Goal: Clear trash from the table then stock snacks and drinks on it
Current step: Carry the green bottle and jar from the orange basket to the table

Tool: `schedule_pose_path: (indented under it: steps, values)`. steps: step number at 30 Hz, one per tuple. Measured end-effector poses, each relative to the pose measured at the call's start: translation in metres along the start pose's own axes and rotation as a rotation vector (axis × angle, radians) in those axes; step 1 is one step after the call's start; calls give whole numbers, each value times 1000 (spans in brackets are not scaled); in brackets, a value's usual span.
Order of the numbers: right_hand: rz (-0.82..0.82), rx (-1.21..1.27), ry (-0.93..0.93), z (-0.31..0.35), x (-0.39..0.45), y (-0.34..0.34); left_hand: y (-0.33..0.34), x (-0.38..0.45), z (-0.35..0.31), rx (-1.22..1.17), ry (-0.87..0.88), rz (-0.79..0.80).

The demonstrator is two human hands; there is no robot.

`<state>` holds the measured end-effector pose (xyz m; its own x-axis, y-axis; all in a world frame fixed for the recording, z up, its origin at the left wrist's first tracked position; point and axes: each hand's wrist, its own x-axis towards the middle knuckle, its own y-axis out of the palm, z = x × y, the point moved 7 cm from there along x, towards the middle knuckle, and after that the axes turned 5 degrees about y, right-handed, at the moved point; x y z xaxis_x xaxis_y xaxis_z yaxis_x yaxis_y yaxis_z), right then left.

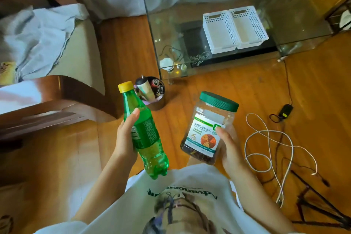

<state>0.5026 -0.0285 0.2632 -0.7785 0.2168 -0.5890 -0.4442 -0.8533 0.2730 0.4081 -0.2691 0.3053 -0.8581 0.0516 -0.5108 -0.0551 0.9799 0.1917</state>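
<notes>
My left hand (126,137) grips a green soda bottle (146,138) with a yellow cap, tilted with the cap up and to the left. My right hand (228,148) holds a clear snack jar (207,131) with a green lid and a printed label, nuts showing at its bottom. Both are held above the wooden floor, in front of my body. Ahead stands the glass table (296,5). Two white perforated baskets (234,28) sit side by side on it, and I see nothing inside them.
A small dark bin (155,100) holding a cup, a can and other trash stands on the floor by the table's near left corner. An armchair with crumpled cloth (43,38) fills the left. White and black cables (269,150) and a tripod leg lie on the floor at right.
</notes>
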Motion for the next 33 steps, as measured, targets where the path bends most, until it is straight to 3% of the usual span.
schedule_pose_path:
  steps: [11,22,28,33]
  values:
    - [31,-70,-14,140,135,-51,155,111,-60,-48,31,-38]
    - [37,-106,-25,218,248,-38,181,218,-98,-137,3,-172]
    - [74,-186,-33,274,326,-1,199,303,-138,-64,-50,-144]
    - [66,-268,24,309,389,31,202,374,-182,-31,27,-149]
